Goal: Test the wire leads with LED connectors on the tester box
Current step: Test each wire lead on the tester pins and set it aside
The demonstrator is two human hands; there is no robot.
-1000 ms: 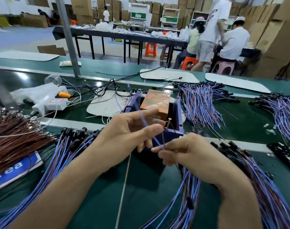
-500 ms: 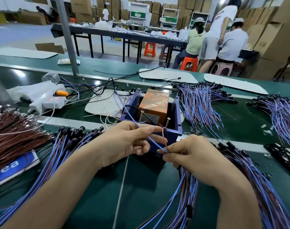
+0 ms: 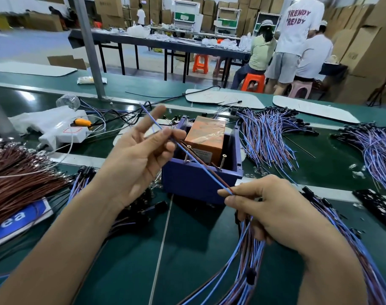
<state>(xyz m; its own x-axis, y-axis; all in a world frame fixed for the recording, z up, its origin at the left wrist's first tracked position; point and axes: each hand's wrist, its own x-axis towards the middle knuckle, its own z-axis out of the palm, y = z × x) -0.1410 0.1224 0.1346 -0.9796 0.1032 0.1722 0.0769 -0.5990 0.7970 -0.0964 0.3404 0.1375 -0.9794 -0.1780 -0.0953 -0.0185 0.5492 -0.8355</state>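
Stretched aslant above the tester box [image 3: 198,183]: one blue wire lead [image 3: 200,165], running far-left to near-right. Pinched high by the left hand [image 3: 139,159], low by the right hand [image 3: 273,210], also gripping a lead bundle [image 3: 249,249]. Free tip beyond the left pinch, likely first down.

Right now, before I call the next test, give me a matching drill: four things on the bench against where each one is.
1 left hand
2 right hand
3 orange block
4 brown wires

a inside the tester box
b far left of the view
c pinches the upper part of the lead
d pinches the near end of the lead

Pairs: 1-c, 2-d, 3-a, 4-b
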